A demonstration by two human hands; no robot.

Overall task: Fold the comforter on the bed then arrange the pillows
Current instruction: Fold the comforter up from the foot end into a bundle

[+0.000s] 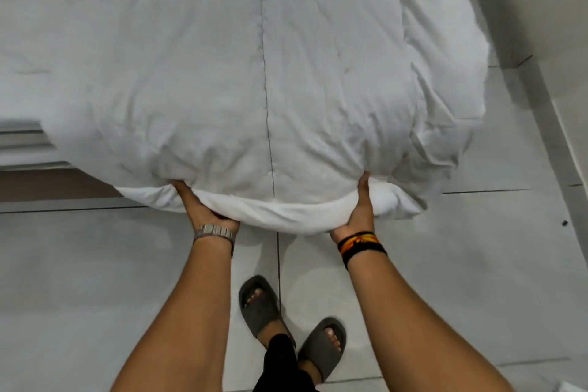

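A thick white quilted comforter fills the upper part of the head view and bulges over the near edge of the bed. My left hand grips its lower folded edge from underneath, left of the centre seam. My right hand grips the same edge further right, thumb up against the fabric. The edge sags between both hands above the floor. No pillows are in view.
The bed's edge and base show at the left. Pale floor tiles surround me, with my feet in grey slippers just below the comforter. A wall runs along the right side.
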